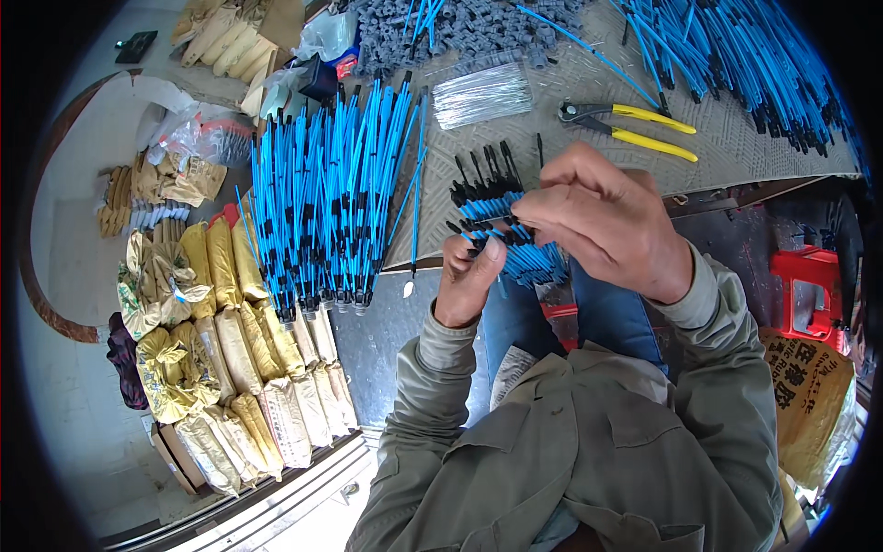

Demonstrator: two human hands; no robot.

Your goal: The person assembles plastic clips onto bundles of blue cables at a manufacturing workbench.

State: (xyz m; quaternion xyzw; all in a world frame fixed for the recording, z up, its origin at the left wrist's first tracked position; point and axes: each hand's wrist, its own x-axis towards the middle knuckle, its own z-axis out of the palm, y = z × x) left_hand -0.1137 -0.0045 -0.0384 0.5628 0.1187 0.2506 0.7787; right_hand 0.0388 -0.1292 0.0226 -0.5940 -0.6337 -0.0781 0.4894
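Observation:
My left hand (469, 281) is closed around the near left side of a bundle of thin blue rods with black ends (492, 191), its thumb pressed on the rods. The bundle stands up over my lap at the table's edge. Across it, my right hand (612, 221) is closed in a pinch at the bundle's right side. A thin pale line, perhaps a wire, runs over the rods toward those fingertips; what exactly they pinch is too small to make out. Beyond the hands, cutting pliers with yellow handles (635, 129) lie on the table, beside a stack of straight silvery wires (483, 95).
Tied bundles of blue rods (336, 184) lie at the table's left edge. Loose blue rods (745, 64) and small grey parts (460, 37) are heaped at the back. Wrapped yellowish packages (239, 350) are piled at left. A red stool (809, 290) stands at right.

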